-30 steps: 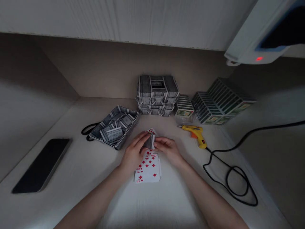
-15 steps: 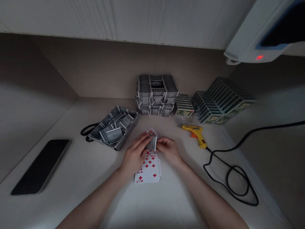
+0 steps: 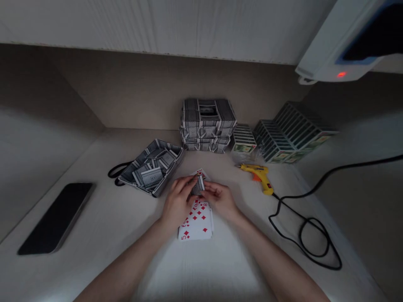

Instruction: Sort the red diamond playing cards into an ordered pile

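Note:
Between my two hands is a folded playing card with its dark patterned back outward and a white edge on the right. My left hand grips its left side with bent fingers. The fingers of my right hand pinch at its right edge. Just below lie loose playing cards, face up, with red diamonds showing. Another face-up card pokes out beyond my fingertips. To the left, a tray made of folded cards holds several folded card pieces.
At the back stands a box built of folded cards. Packs of cards are stacked at the right. A yellow glue gun with a coiled black cord lies right. A phone is at left; a power strip hangs overhead.
The folded card has shifted slightly left and tilted. My right hand has moved left, its fingers closer along the card's edge; my left hand stays on it.

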Demonstrator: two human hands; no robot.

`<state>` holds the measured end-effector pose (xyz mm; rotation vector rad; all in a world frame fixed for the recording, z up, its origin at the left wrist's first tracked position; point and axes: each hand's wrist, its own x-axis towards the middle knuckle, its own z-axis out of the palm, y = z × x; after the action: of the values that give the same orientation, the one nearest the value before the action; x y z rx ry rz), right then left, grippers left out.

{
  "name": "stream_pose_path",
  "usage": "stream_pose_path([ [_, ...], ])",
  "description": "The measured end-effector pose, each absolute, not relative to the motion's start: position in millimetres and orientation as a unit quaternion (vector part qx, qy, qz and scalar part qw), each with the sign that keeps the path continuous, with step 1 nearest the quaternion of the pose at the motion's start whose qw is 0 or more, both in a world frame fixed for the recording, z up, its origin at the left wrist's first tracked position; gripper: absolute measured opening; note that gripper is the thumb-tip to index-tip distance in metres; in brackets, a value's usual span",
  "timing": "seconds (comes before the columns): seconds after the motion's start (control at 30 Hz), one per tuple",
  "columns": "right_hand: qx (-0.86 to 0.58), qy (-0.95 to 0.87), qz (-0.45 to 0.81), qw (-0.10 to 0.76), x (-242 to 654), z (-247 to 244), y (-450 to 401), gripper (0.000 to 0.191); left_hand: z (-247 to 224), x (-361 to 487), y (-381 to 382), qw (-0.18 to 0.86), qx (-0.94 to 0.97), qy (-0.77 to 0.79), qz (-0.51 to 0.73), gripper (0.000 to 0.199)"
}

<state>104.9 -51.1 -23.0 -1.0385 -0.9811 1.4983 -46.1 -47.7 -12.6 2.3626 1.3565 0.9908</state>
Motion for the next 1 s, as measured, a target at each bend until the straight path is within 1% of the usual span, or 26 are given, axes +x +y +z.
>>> stream_pose_path([
  [0.07,-0.437,-0.409,0.622,0.505,105,-25,-50,0.036,-14,-45,-47,0.122,0.814,0.459,0.336,0.048],
  [0.17,-0.442,-0.409,0.626,0.495,109,-23,-48,0.030,-13,-45,-46,0.133,0.817,0.450,0.336,0.049],
  [0.3,-0.437,-0.390,0.635,0.504,114,-16,-44,0.026,-11,-45,-45,0.161,0.799,0.447,0.368,0.046],
  [0.37,-0.442,-0.375,0.632,0.514,115,-15,-43,0.026,-11,-45,-46,0.194,0.765,0.469,0.396,0.048],
  [0.43,-0.445,-0.370,0.631,0.516,115,-14,-43,0.025,-12,-43,-47,0.252,0.705,0.506,0.428,0.042],
  [0.5,-0.441,-0.376,0.636,0.509,115,-14,-44,0.023,-14,-42,-47,0.324,0.647,0.528,0.444,0.025],
  [0.53,-0.437,-0.382,0.640,0.504,115,-13,-44,0.022,-14,-42,-47,0.365,0.620,0.530,0.449,0.020],
  [0.67,-0.410,-0.400,0.665,0.480,117,-11,-47,0.020,-9,-41,-46,0.554,0.494,0.485,0.463,0.028],
  [0.7,-0.406,-0.401,0.670,0.476,118,-11,-47,0.020,-7,-42,-46,0.584,0.468,0.475,0.462,0.029],
  [0.87,-0.413,-0.388,0.661,0.492,121,-15,-44,0.025,2,-43,-48,0.658,0.399,0.455,0.448,0.032],
  [0.93,-0.410,-0.379,0.661,0.501,122,-15,-43,0.028,5,-45,-49,0.701,0.345,0.415,0.466,0.030],
  [1.0,-0.407,-0.375,0.665,0.502,122,-13,-42,0.030,7,-48,-48,0.730,0.287,0.362,0.504,0.024],
])
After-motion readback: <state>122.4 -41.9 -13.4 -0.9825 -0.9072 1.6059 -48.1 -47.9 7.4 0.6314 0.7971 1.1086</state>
